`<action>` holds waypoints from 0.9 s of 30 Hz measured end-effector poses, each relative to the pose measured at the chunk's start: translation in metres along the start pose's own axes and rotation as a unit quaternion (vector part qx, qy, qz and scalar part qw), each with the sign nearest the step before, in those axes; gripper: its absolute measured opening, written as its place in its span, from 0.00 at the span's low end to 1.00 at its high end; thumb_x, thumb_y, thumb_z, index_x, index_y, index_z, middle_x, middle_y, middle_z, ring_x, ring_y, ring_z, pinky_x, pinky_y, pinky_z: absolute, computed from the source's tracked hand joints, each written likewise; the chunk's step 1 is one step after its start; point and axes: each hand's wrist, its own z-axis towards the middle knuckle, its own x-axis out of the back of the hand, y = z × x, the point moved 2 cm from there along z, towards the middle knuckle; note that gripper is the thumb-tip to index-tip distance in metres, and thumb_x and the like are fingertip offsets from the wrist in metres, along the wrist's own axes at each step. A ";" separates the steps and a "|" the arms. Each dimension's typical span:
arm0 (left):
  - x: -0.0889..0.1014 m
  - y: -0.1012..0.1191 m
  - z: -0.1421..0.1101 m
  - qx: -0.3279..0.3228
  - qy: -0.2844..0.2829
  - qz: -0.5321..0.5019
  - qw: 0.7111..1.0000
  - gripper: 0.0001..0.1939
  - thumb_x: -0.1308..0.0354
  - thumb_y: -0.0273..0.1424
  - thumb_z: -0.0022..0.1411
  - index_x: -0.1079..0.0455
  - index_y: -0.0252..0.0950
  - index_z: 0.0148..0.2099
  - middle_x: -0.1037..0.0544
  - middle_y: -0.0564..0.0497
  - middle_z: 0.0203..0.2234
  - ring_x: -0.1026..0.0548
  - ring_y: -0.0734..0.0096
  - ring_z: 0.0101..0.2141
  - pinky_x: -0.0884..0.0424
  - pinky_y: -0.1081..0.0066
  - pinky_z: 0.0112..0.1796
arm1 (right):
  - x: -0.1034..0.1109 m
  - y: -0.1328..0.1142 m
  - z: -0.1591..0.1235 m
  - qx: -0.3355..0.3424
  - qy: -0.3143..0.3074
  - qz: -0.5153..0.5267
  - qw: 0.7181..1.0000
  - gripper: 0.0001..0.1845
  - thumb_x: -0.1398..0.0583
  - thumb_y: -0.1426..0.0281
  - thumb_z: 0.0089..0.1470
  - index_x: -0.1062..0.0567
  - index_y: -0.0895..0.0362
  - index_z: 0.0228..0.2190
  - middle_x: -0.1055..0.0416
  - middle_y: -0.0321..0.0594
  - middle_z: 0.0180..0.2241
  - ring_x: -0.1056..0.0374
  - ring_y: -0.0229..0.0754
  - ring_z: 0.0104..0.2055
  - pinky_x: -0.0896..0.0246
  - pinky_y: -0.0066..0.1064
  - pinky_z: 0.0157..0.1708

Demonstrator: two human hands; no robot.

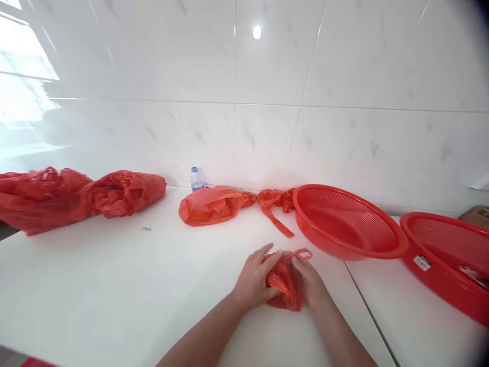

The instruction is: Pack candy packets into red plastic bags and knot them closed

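A crumpled red plastic bag is gathered between my two hands, low over the white table. My left hand closes on its left side, with the thumb and fingers against the plastic. On the right side, my right hand grips the bag near its top, where a loop handle sticks up. Some of my right fingers are hidden behind the plastic. Just beyond my hands, another red plastic bag lies against the wall side, its twisted end trailing right toward a basket.
Two red plastic baskets, a nearer one and one at the right edge, stand on the table. Bundled red bags lie at the left. A small bottle stands by the tiled wall. A seam crosses the tabletop at right.
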 end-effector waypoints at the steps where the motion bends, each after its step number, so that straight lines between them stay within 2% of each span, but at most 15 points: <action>1: -0.006 0.002 -0.001 0.004 -0.014 -0.005 1.000 0.36 0.43 0.34 0.55 0.50 0.45 0.65 0.34 0.42 0.55 0.33 0.55 0.52 0.36 0.55 0.50 | 0.000 -0.001 -0.002 -0.001 -0.001 -0.001 1.000 0.13 0.38 0.60 0.50 0.24 0.54 0.37 0.26 0.42 0.39 0.32 0.46 0.42 0.40 0.38 0.44; 3: -0.013 0.002 -0.004 0.024 -0.025 -0.006 0.999 0.33 0.48 0.29 0.58 0.50 0.48 0.64 0.25 0.46 0.44 0.27 0.61 0.42 0.31 0.59 0.44 | 0.003 -0.002 -0.004 -0.003 0.002 -0.004 1.000 0.13 0.39 0.60 0.51 0.24 0.54 0.36 0.27 0.42 0.39 0.32 0.46 0.43 0.39 0.38 0.44; 5: -0.013 0.000 -0.007 0.059 -0.002 0.002 0.998 0.29 0.49 0.26 0.58 0.44 0.48 0.62 0.22 0.48 0.36 0.25 0.62 0.35 0.29 0.60 0.39 | 0.006 -0.003 -0.005 -0.002 0.000 -0.014 1.000 0.14 0.39 0.60 0.51 0.24 0.54 0.38 0.27 0.43 0.41 0.33 0.47 0.43 0.38 0.39 0.43; 7: -0.004 -0.004 -0.010 0.098 0.045 -0.007 0.994 0.26 0.49 0.25 0.58 0.38 0.46 0.58 0.22 0.48 0.35 0.26 0.63 0.34 0.29 0.61 0.38 | 0.010 -0.004 -0.005 0.008 -0.005 -0.020 1.000 0.17 0.40 0.59 0.52 0.25 0.53 0.41 0.28 0.44 0.42 0.34 0.48 0.44 0.37 0.39 0.42; 9: 0.013 -0.009 -0.012 0.136 0.100 -0.038 0.985 0.24 0.50 0.24 0.57 0.35 0.45 0.56 0.23 0.49 0.40 0.26 0.64 0.38 0.29 0.62 0.42 | 0.014 -0.002 -0.002 0.015 0.004 -0.013 1.000 0.18 0.40 0.59 0.51 0.26 0.52 0.44 0.29 0.44 0.42 0.34 0.46 0.43 0.36 0.38 0.40; 12: 0.049 -0.019 -0.017 0.191 0.186 -0.078 0.961 0.25 0.53 0.22 0.55 0.34 0.44 0.54 0.25 0.51 0.46 0.27 0.65 0.44 0.32 0.62 0.47 | 0.019 0.003 0.002 0.001 0.041 -0.014 0.999 0.20 0.39 0.60 0.50 0.26 0.51 0.44 0.29 0.43 0.40 0.34 0.43 0.40 0.35 0.34 0.38; 15: 0.092 -0.035 -0.029 0.243 0.273 -0.086 0.927 0.24 0.55 0.21 0.54 0.33 0.41 0.52 0.24 0.51 0.44 0.26 0.65 0.43 0.32 0.62 0.47 | 0.022 0.008 0.005 -0.009 0.051 -0.029 0.998 0.21 0.37 0.59 0.47 0.25 0.52 0.44 0.29 0.43 0.40 0.35 0.43 0.40 0.34 0.32 0.36; 20: 0.169 -0.064 -0.060 0.360 0.431 0.000 0.828 0.16 0.54 0.29 0.56 0.31 0.38 0.45 0.22 0.50 0.37 0.26 0.63 0.38 0.29 0.63 0.39 | 0.023 0.012 0.007 -0.031 0.049 -0.043 0.997 0.21 0.37 0.59 0.47 0.25 0.51 0.44 0.29 0.41 0.39 0.35 0.42 0.40 0.34 0.32 0.37; 24: 0.217 -0.078 -0.088 0.381 0.498 0.084 0.774 0.15 0.53 0.31 0.58 0.31 0.37 0.44 0.23 0.47 0.35 0.27 0.61 0.35 0.29 0.64 0.36 | 0.020 0.013 0.007 -0.034 0.047 -0.048 0.997 0.20 0.37 0.59 0.48 0.25 0.50 0.44 0.29 0.40 0.38 0.35 0.41 0.39 0.34 0.30 0.36; 27: 0.241 -0.087 -0.108 0.395 0.517 0.146 0.745 0.16 0.53 0.35 0.60 0.32 0.38 0.47 0.25 0.46 0.38 0.27 0.59 0.38 0.30 0.60 0.39 | 0.019 0.012 0.006 -0.033 0.047 -0.049 0.997 0.20 0.37 0.58 0.48 0.25 0.50 0.43 0.29 0.40 0.38 0.34 0.41 0.39 0.34 0.31 0.37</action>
